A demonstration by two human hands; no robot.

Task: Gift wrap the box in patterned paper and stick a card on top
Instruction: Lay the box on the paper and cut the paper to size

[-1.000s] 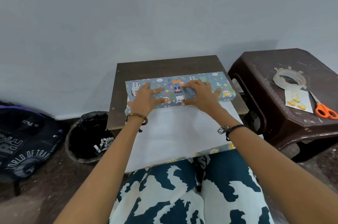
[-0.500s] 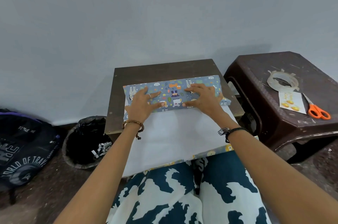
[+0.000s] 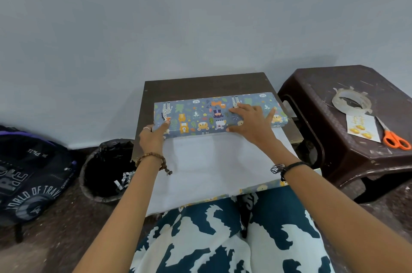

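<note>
A long flat box (image 3: 200,114) lies across the small brown table (image 3: 200,85), covered by blue paper printed with cartoon animals. The paper's white underside (image 3: 214,168) spreads from the box toward me and hangs over my lap. My right hand (image 3: 249,123) lies flat with spread fingers on the box's right half. At the box's near left corner, my left hand (image 3: 153,139) has its thumb on top and its fingers along the side. A white card (image 3: 362,128) with gold shapes rests on the stool at right.
A dark plastic stool (image 3: 347,150) at right carries a tape roll (image 3: 350,100) and orange-handled scissors (image 3: 394,138). A black bin (image 3: 104,170) stands left of the table, and a dark backpack (image 3: 29,174) sits further left. A grey wall is behind.
My left hand has slid from the top of the box to its near left corner. My right hand has stayed pressed on the right half.
</note>
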